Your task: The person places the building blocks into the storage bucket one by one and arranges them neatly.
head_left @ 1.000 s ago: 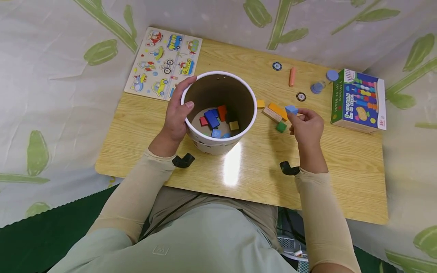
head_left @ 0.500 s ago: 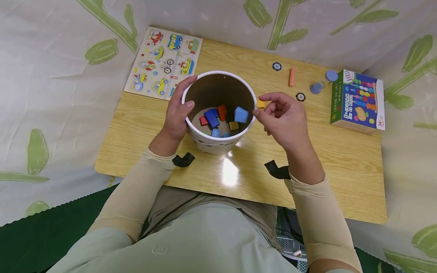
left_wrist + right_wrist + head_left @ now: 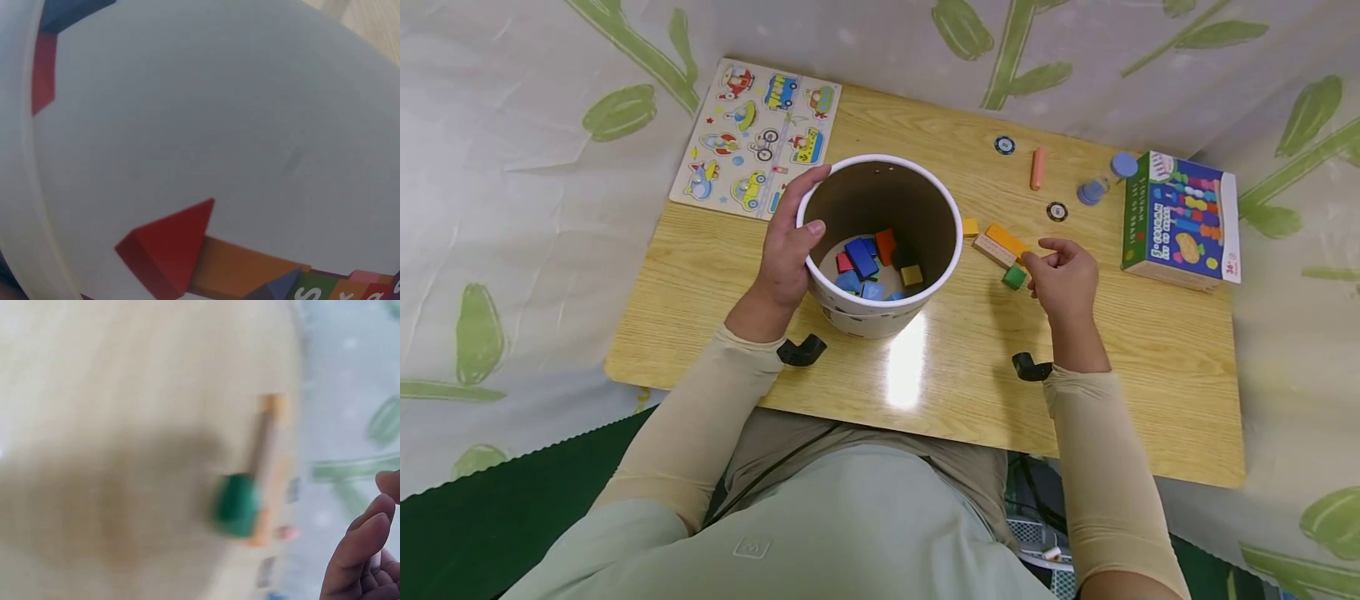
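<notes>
A white bucket [image 3: 867, 323] stands at the middle of the table, gripped at its left rim by my left hand [image 3: 784, 258], thumb bent over the inside. Several blocks lie in it, among them a dark blue block [image 3: 861, 258], a yellow block [image 3: 912, 275] and light blue ones. The left wrist view shows the bucket's printed wall [image 3: 187, 112]. My right hand [image 3: 1063, 279] hovers with loosely bent fingers, holding nothing visible. Beside its fingertips are a green block [image 3: 1014, 277], an orange block [image 3: 1006, 239] and a plain wooden block [image 3: 994, 250]; the right wrist view blurs them.
An orange-yellow block [image 3: 970, 227] sits close to the bucket's right rim. A picture puzzle board [image 3: 756, 142] lies back left, a bead-set box [image 3: 1180, 221] at the right. Two round chips, an orange stick [image 3: 1037, 168] and a small blue-based hourglass-like piece [image 3: 1093, 191] lie behind.
My right hand carried a light blue block from the right to the bucket and let it drop inside, then moved back right to the remaining blocks. The left hand keeps its grip.
</notes>
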The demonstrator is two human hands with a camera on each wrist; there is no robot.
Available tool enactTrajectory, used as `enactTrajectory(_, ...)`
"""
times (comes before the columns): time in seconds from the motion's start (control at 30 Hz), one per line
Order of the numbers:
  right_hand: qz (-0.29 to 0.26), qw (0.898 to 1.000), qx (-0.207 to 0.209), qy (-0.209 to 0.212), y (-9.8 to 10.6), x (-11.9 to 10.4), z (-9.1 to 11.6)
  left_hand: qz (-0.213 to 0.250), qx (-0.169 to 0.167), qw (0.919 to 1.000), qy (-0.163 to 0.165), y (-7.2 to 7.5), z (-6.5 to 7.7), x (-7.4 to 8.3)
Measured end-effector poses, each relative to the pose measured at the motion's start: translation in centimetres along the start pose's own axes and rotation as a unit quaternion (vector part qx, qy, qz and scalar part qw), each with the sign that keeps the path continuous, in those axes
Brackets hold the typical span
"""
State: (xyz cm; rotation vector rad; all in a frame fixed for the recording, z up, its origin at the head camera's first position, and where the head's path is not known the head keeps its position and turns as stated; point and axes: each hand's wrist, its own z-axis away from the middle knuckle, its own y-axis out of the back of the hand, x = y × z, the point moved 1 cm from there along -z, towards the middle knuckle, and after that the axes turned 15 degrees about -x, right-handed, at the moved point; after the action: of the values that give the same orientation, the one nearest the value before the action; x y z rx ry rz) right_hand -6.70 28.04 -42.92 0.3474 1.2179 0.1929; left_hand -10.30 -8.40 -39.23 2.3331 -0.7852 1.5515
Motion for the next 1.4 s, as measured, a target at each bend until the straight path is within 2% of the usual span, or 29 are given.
enactTrajectory(0.17,0.031,0.998,-0.019,-0.053,-0.2,4.2,-0.7,-0.008,-0.002,0.9999,-0.006,0.3,0.1,-0.7)
enactTrajectory(0.37,0.053,0.994,-0.040,-0.089,-0.5,6.7,-1.3,-0.008,0.001,1.0000,0.002,0.1,0.0,-0.2)
enactTrajectory(0.6,0.062,0.994,-0.045,-0.083,-1.2,7.1,-1.7,-0.004,0.002,1.0000,0.001,-0.1,0.0,0.1)
enactTrajectory(0.83,0.102,0.991,-0.038,-0.076,-1.0,6.1,-1.3,-0.002,0.002,1.0000,0.002,0.0,0.0,0.0)
enactTrajectory(1.0,0.098,0.994,-0.036,-0.019,-0.5,3.1,-0.1,-0.008,0.000,1.0000,-0.002,0.1,0.0,-0.1)
enactTrajectory(1.17,0.062,0.994,-0.052,0.069,-0.9,-3.1,2.3,-0.010,0.000,0.9999,-0.003,0.1,-0.1,-0.1)
enactTrajectory(1.27,0.036,0.988,-0.074,0.129,-1.6,-7.4,4.2,-0.008,0.003,1.0000,0.002,-0.1,-0.1,0.3)
enactTrajectory(1.4,-0.013,0.972,-0.122,0.199,-3.1,-12.6,6.7,-0.011,-0.001,0.9999,0.002,-0.6,-0.2,1.4)
